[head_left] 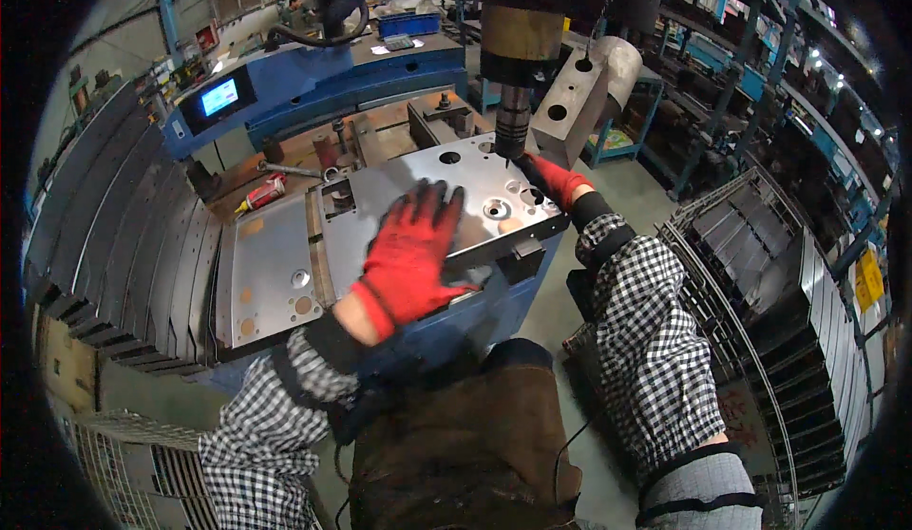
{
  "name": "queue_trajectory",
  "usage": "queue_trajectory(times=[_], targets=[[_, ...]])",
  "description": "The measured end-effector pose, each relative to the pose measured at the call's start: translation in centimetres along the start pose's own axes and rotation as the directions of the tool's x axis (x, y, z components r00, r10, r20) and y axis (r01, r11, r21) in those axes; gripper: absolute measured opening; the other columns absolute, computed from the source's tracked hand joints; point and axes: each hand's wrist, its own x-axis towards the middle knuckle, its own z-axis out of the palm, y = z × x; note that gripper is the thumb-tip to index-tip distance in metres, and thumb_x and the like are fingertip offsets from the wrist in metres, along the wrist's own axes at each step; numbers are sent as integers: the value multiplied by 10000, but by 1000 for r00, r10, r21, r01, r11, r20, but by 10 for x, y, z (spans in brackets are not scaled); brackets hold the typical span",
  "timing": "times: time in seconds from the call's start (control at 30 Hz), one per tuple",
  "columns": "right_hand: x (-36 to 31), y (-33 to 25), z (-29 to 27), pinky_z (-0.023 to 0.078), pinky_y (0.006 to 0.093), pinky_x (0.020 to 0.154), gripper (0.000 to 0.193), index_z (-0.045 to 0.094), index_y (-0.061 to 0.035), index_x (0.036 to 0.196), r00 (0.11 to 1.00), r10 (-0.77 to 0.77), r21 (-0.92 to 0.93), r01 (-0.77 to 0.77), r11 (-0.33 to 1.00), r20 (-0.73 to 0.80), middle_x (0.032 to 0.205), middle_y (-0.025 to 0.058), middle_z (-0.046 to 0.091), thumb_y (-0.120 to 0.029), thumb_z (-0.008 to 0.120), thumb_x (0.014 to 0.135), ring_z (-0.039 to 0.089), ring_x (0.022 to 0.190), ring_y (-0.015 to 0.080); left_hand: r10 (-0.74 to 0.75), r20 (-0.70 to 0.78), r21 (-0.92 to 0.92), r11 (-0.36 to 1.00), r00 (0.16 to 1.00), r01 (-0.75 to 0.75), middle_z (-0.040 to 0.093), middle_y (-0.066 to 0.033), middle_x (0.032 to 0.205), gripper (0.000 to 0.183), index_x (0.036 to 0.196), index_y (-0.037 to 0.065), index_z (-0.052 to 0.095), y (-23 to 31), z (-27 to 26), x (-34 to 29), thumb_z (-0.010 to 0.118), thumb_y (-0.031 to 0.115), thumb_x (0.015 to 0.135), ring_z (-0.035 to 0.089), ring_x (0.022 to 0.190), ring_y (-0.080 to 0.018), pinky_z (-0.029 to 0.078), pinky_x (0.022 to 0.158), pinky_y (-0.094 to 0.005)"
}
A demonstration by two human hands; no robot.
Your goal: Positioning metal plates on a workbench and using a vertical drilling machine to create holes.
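A shiny sheet-metal plate [399,188] with several round holes lies on the blue machine table under a vertical press head [514,117]. My left hand [410,250], in a red glove, lies flat on the plate's near part with fingers spread. My right hand [553,180], also red-gloved, rests at the plate's far right edge just beside the tool tip; whether it grips the edge I cannot tell.
A second metal plate [266,274] lies left of the first. A red-handled tool [261,194] sits behind it. Stacked metal sheets [123,245] fill the left; a wire rack of parts [760,274] stands right. A lit screen [219,97] is mounted at back left.
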Motion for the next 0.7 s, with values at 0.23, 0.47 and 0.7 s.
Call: queue_trajectory(times=[0.23,0.47,0.7], targets=[[2,-87,-17,483,435,936,458,622,-31,1217,960,281,321,-271,908,14,1199,215,644,-401,441,1016,607,1101,380,-93,225,167,984,970,56,303,-265,1535,1090,1555,80,214,-29,43,20,743,560,731,285,1421,-457,207,1173,-569],[7,-154,-204,435,391,1050,484,547,-83,1367,658,301,706,521,479,-690,1318,51,588,-428,415,1054,561,1188,209,-162,301,215,972,940,99,307,-341,1502,1089,1477,-58,295,-24,40,25,746,578,716,278,1419,-491,194,1172,-590],[17,-255,-348,442,395,1063,476,521,-54,1395,685,-59,449,538,714,-726,1345,75,581,-365,443,1043,566,1216,222,-163,230,186,975,959,121,346,-382,1437,1097,1486,-22,297,-4,50,46,781,563,695,330,1351,-532,241,1131,-606]])
